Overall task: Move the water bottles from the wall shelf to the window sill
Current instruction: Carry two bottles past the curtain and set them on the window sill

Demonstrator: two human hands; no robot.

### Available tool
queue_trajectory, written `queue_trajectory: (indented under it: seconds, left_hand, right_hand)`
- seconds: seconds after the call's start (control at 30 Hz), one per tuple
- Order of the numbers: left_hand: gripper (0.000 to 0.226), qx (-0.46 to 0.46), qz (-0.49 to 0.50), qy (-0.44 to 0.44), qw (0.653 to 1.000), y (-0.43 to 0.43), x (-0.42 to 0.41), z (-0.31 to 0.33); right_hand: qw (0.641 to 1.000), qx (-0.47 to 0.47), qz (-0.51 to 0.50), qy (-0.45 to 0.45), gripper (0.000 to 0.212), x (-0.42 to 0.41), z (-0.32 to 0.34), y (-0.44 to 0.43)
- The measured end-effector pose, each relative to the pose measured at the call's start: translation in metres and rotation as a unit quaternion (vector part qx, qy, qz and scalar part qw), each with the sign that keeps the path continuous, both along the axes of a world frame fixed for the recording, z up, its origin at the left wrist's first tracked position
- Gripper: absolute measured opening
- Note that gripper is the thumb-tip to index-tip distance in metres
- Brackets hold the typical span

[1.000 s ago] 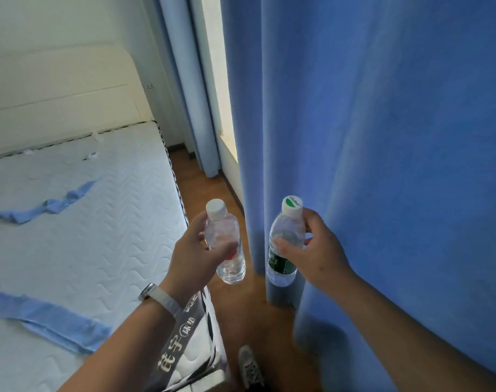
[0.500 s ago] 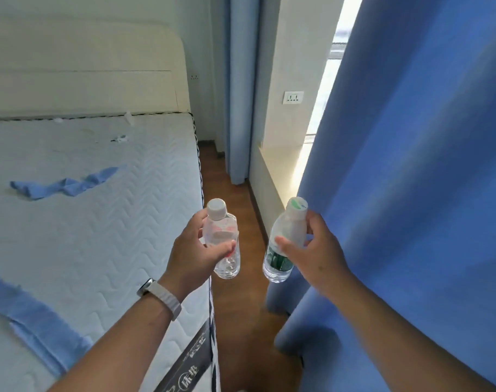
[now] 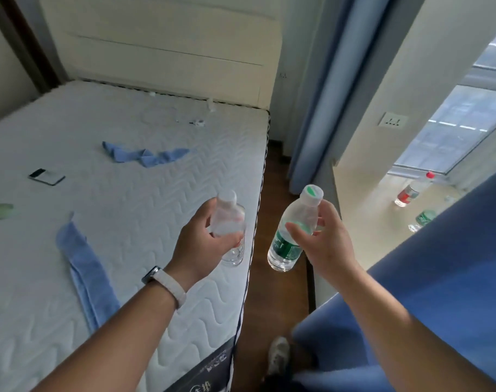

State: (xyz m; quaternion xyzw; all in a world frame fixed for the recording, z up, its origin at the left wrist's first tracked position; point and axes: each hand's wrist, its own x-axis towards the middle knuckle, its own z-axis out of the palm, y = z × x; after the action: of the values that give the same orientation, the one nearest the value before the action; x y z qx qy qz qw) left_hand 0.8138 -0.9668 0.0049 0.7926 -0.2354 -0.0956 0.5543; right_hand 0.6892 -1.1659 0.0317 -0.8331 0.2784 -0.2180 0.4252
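Plastic catches the window light in both hands. The left hand [image 3: 201, 241] is wrapped round a clear bottle [image 3: 230, 222], fingers curled about its body, and holds it roughly upright over the edge of the mattress [image 3: 128, 278]. The right hand [image 3: 326, 244] pinches a green-labelled bottle [image 3: 289, 244] high on its shoulder between thumb and fingers, so the bottle hangs tilted. One bottle per hand looks to me like a way of saving a trip, and both are held out in front, ready to set down.

The window sill [image 3: 362, 210] lies ahead and to the right of the right hand, near it but not yet beneath it. Beyond that hand two bottles stand on the sill: a red-capped bottle [image 3: 411, 190] and a second green bottle [image 3: 423, 219], partly hidden by the blue curtain [image 3: 439, 292]. That makes four bottles by my count, two carried and two placed, though the curtain may hide more.

Out past the left hand, the mattress holds two blue cloth strips [image 3: 85, 267] and one phone [image 3: 46, 176]. The wall shelf is out of sight.
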Motion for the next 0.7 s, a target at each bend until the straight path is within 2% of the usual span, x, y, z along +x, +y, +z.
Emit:
queue_trajectory:
  seconds: [0.33, 0.7]
  left_hand:
    - [0.057, 0.019, 0.083, 0.023, 0.996, -0.069, 0.084, -0.001]
    - [0.056, 0.027, 0.019, 0.009, 0.999, -0.260, 0.163, 0.013]
  right_hand:
    - [0.996, 0.054, 0.071, -0.016, 0.052, 0.112, -0.024, -0.093]
    - [0.996, 0.082, -0.011, -0.017, 0.048, 0.152, -0.022, -0.276]
